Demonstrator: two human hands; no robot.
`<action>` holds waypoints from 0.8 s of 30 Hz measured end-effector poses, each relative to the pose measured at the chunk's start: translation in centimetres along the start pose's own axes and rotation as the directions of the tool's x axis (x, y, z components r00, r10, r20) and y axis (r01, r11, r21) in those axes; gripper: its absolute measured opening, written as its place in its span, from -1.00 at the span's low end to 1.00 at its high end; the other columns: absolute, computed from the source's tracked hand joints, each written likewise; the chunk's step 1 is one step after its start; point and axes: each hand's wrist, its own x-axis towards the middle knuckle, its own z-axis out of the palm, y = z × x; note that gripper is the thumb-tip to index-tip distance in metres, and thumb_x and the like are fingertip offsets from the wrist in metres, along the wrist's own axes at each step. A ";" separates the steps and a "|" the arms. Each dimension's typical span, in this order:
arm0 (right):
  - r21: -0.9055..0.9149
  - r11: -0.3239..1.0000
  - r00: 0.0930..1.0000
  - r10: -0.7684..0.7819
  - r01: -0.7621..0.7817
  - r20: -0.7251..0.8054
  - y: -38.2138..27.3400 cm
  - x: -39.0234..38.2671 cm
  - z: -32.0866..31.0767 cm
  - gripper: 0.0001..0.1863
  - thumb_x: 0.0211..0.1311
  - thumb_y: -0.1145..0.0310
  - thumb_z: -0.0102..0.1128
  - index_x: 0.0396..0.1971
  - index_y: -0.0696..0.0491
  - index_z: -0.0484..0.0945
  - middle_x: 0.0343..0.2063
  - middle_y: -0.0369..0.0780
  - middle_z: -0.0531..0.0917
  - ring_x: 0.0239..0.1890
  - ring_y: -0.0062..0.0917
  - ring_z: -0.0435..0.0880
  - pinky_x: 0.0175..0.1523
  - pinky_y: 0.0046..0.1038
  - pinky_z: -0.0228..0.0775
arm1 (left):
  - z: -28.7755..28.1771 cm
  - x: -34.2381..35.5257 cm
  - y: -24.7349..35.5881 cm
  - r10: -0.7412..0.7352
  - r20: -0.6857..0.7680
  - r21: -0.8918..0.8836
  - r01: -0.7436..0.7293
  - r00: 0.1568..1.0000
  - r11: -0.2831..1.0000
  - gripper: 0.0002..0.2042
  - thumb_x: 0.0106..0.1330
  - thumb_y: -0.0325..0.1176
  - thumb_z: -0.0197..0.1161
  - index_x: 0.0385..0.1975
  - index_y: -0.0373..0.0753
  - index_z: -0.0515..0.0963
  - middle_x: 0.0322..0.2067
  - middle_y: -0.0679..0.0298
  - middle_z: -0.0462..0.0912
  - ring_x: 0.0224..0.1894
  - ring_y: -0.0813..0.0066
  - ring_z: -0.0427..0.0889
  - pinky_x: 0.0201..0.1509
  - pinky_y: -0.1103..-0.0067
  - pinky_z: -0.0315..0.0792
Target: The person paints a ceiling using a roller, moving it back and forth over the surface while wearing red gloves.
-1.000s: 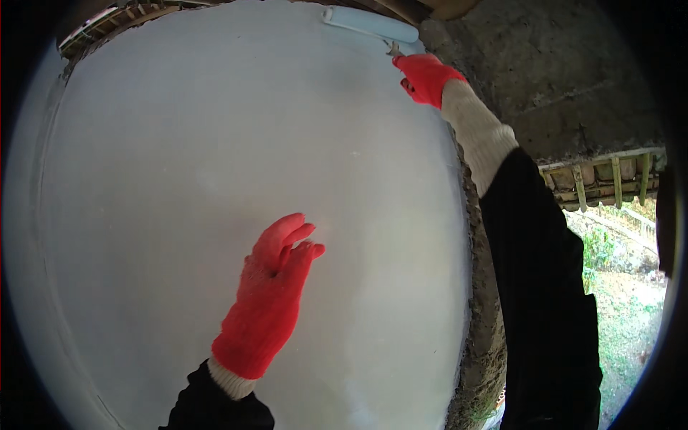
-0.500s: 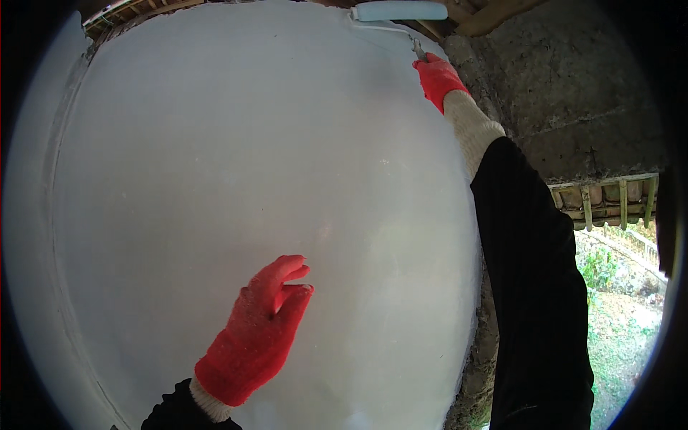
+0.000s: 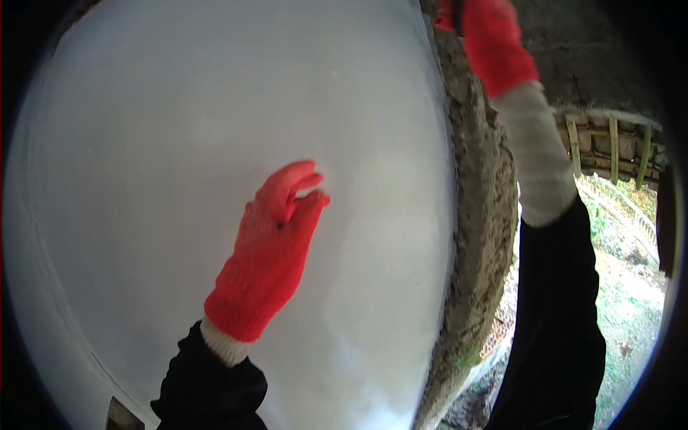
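My right hand [image 3: 494, 46], in a red-coated work glove with a long pale knit cuff, is raised at the top right. Its fingers are closed around a dark handle [image 3: 459, 16], part of the paint roller; the roller's sleeve lies beyond the upper edge of the picture. In front of the smooth whitish wall [image 3: 179, 193] hovers my left hand [image 3: 265, 251], gloved the same way. That hand is empty, with its fingers loosely curved and a small gap between them and the thumb. Whether it touches the wall I cannot tell.
A rough earthen edge [image 3: 476, 208] borders the wall on the right. Above it is a dark grey rough surface [image 3: 595, 64]. Roof tiles on battens [image 3: 609, 147] show at the right, over bright grassy ground [image 3: 627, 315] and a fence. A small brown patch [image 3: 123, 416] sits bottom left.
The view has shifted, and the roller's sleeve and frame have left the picture at the top. My right hand now appears farther right and higher; my left hand appears higher, still empty.
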 end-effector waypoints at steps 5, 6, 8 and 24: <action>0.386 0.885 0.878 0.051 -0.261 0.476 -2.4 -11.3 -12.2 -0.50 0.43 0.15 -0.17 0.16 0.23 0.24 -0.52 -0.35 0.28 -0.63 -0.69 0.13 -0.64 -0.63 0.01 | 5.6 -1.9 0.2 -0.118 0.128 -0.209 0.143 0.985 0.967 -0.67 0.43 -0.28 0.02 0.09 -0.33 0.37 -0.05 0.19 0.55 -0.04 0.36 0.60 0.03 0.57 0.39; 0.435 0.842 0.864 0.070 -0.319 0.498 -2.8 -14.5 -13.8 -0.49 0.44 0.12 -0.20 0.17 0.22 0.23 -0.52 -0.34 0.27 -0.65 -0.70 0.15 -0.67 -0.64 0.06 | 7.1 -2.8 -0.2 -0.098 0.191 -0.337 0.159 0.977 0.928 -0.66 0.43 -0.27 0.03 0.08 -0.34 0.38 -0.05 0.18 0.55 -0.04 0.36 0.60 0.03 0.56 0.39; 0.474 0.759 0.855 0.207 -0.447 0.475 -5.2 -20.3 -17.5 -0.50 0.43 0.02 -0.24 0.10 0.13 0.32 -0.59 -0.34 0.30 -0.68 -0.66 0.21 -0.71 -0.61 0.08 | 12.6 -4.7 -0.1 -0.063 0.267 -0.528 0.201 0.962 0.825 -0.65 0.41 -0.26 0.07 0.06 -0.37 0.39 -0.12 0.15 0.56 -0.07 0.34 0.61 0.02 0.54 0.41; 0.265 -0.405 -0.373 0.913 -0.875 0.164 -18.7 -60.6 -32.3 -0.79 0.19 0.29 0.14 -0.40 0.13 0.43 -0.81 -0.26 0.39 -0.88 -0.54 0.31 -0.77 -0.50 0.11 | 30.0 -41.2 -0.8 -0.359 0.868 -0.461 0.826 0.344 -0.323 -0.70 0.45 -0.11 -0.05 -0.29 -0.24 0.44 -0.56 0.26 0.54 -0.49 0.53 0.61 -0.50 0.65 0.37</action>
